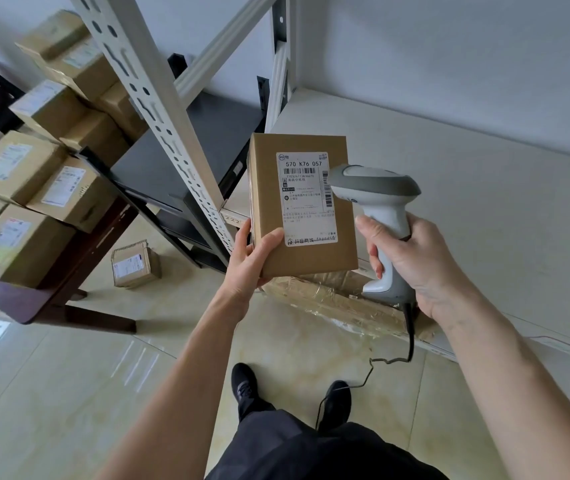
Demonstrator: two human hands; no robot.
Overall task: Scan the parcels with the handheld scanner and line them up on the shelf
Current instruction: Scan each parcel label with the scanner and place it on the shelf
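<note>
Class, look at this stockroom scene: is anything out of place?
Yes. One small parcel lies alone on the floor tiles beside the shelf post, tilted, apart from the stacked boxes on the dark table. It looks dropped or forgotten.

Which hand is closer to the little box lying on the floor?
The left hand. It holds the labelled parcel just right of and above the small floor box. The right hand, gripping the scanner, is farther right.

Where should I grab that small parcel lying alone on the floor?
Take the small parcel from above, fingers across its two shorter sides. It lies flat, label up, with open floor around it. Both hands are busy now: left hand holds a box, right hand the scanner.
</note>
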